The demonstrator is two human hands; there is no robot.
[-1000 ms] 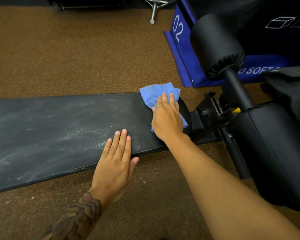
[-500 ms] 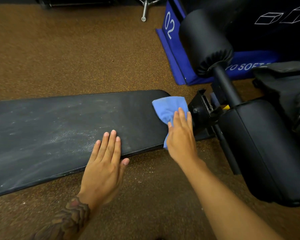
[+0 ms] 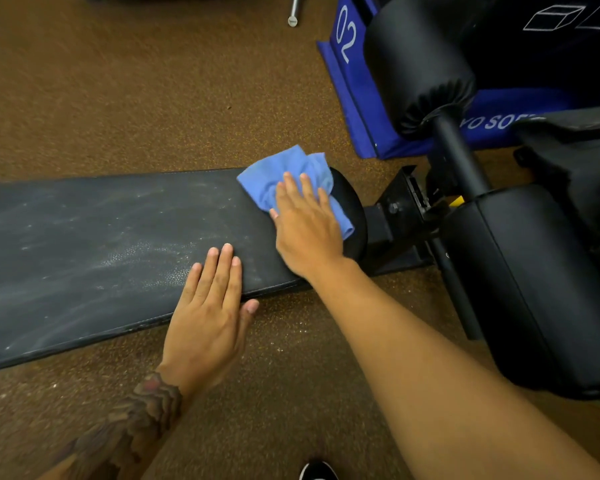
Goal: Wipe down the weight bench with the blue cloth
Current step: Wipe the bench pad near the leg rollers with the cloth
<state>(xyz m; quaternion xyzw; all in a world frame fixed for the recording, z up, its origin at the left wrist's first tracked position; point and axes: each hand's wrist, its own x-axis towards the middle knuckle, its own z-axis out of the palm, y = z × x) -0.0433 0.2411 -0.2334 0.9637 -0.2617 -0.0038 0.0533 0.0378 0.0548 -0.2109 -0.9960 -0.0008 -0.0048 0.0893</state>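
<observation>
Head view: blue pad [image 3: 352, 109] reads "02".

Blue pad [image 3: 352, 81] — "02" and partial "SOF".

Right hand [image 3: 307, 233] presses blue cloth [image 3: 288, 174] flat on bench pad [image 3: 101, 237]; left hand [image 3: 210, 313] rests flat beside it.

A gym: a padded weight bench [image 3: 101, 244] is lying over speckled rubber flooring [image 3: 136, 91], beside a blue soft box [image 3: 357, 109] and roller pad [image 3: 420, 64].
</observation>
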